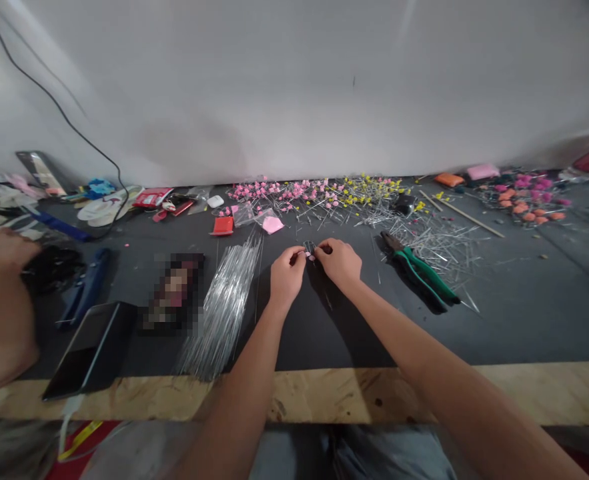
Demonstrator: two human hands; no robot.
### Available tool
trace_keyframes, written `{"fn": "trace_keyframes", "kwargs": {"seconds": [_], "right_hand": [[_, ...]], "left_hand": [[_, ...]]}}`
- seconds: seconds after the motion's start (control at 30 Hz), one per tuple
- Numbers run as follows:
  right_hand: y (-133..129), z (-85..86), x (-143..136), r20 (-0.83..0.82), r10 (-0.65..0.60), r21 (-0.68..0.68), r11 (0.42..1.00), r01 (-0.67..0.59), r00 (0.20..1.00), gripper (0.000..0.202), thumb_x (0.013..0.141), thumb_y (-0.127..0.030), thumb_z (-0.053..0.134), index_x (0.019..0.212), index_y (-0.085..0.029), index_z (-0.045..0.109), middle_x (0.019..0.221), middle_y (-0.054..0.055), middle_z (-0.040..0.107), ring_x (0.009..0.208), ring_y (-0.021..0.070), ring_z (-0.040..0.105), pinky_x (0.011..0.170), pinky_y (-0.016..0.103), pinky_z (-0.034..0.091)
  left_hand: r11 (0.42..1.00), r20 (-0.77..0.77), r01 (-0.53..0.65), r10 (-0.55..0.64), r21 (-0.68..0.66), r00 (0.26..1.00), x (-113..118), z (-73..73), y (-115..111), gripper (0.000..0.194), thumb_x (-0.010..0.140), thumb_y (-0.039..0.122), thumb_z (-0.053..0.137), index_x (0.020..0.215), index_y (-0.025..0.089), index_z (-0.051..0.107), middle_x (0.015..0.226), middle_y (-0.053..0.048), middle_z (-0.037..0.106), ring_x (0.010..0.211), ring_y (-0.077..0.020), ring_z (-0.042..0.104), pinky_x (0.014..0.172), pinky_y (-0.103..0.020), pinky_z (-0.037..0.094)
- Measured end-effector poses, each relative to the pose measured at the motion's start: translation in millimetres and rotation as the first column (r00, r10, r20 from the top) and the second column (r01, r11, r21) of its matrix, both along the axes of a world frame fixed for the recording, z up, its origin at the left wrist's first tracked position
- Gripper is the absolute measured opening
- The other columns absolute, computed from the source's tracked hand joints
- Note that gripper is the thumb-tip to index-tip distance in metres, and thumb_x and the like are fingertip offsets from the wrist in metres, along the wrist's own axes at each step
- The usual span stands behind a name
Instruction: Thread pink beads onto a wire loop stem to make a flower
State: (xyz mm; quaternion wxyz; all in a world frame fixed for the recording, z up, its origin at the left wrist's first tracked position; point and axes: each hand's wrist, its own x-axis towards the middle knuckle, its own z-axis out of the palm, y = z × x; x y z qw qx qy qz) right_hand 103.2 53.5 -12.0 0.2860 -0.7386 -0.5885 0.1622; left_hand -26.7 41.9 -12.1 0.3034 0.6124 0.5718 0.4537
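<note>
Desk [519, 313] with a dark top and a wood-patterned front edge, viewed from above the worker's forearms. Centre: a small pink piece [309, 255] lies between the fingertips of both hands. The left hand [288, 273] pinches it between thumb and forefinger; the right hand [341, 262] has its fingers curled inward, tips meeting the piece from the other side, though whether they grip it cannot be told. Left of the hands: a bundle of silvery wires [227, 300], laid lengthwise with its near end at the front edge. Beyond the hands: a light pink packet [273, 225] and a red packet [223, 226]. Along the wall [294, 100]: pink-tipped stems [259, 191], with yellow-tipped stems [367, 190] to their right. Right of the hands: green-handled pliers [427, 275] beside scattered wires [447, 243]. Far left: another person's arm [4, 327], blurred.
</note>
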Motion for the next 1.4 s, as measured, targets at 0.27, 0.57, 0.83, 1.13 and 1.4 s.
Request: {"fn": "trace_keyframes", "kwargs": {"seconds": [0.27, 0.57, 0.83, 1.13, 1.4], "right_hand": [[-13, -3.2, 11, -0.165, 0.117, 0.096, 0.990, -0.102, 0.979, 0.025, 0.081, -0.041, 0.045, 0.082, -0.024, 0.063, 0.082, 0.001, 0.065, 0.078, 0.0182, 0.056, 0.066, 0.030, 0.039], [-63, -4.2, 46, 0.076, 0.690, 0.139, 0.708, -0.693, 0.720, 0.036, 0.081, -0.021, 0.046, 0.115, -0.030, 0.057, 0.131, 0.000, 0.050, 0.121, 0.0223, 0.040, 0.099, 0.043, 0.031], [-82, 10.7, 55, 0.157, 0.818, -0.061, 0.568, -0.821, 0.554, 0.052, 0.080, -0.035, 0.051, 0.131, -0.030, 0.041, 0.143, 0.001, 0.034, 0.133, 0.0254, 0.023, 0.105, 0.048, 0.023], [-78, 4.0, 50, 0.217, 0.788, -0.039, 0.597, -0.801, 0.576, 0.043, 0.085, -0.034, 0.044, 0.128, -0.027, 0.045, 0.133, 0.002, 0.048, 0.130, 0.0229, 0.030, 0.103, 0.045, 0.026], [-74, -2.7, 43, 0.221, 0.717, 0.013, 0.676, -0.737, 0.661, 0.039, 0.086, -0.034, 0.044, 0.125, -0.029, 0.048, 0.131, 0.003, 0.050, 0.127, 0.0235, 0.036, 0.098, 0.046, 0.031]], "left_hand": [[0.999, 0.202, 0.014, -0.005, -0.040, 0.979, -3, -13.9, 6, 0.027, 0.079, 0.035, 0.053, 0.096, 0.017, 0.062, 0.086, -0.006, 0.068, 0.075, -0.0154, 0.063, 0.069, -0.027, 0.050], [0.997, 0.403, 0.000, 0.030, -0.075, 0.915, -2, -13.1, 6, 0.028, 0.075, 0.035, 0.058, 0.093, 0.014, 0.062, 0.078, -0.005, 0.066, 0.069, -0.0129, 0.061, 0.061, -0.024, 0.050], [0.996, 0.443, -0.015, 0.054, -0.090, 0.895, -3, -12.5, 5, 0.026, 0.074, 0.033, 0.058, 0.090, 0.013, 0.062, 0.076, -0.005, 0.065, 0.068, -0.0128, 0.060, 0.059, -0.023, 0.048], [0.994, 0.427, -0.013, 0.059, -0.110, 0.902, -1, -9.0, 4, 0.024, 0.075, 0.031, 0.057, 0.090, 0.014, 0.062, 0.076, -0.005, 0.065, 0.068, -0.0125, 0.060, 0.059, -0.022, 0.048], [0.995, 0.391, 0.005, 0.033, -0.096, 0.920, -1, -10.9, 4, 0.027, 0.076, 0.034, 0.055, 0.092, 0.014, 0.062, 0.078, -0.005, 0.065, 0.069, -0.0124, 0.060, 0.060, -0.022, 0.049]]}}
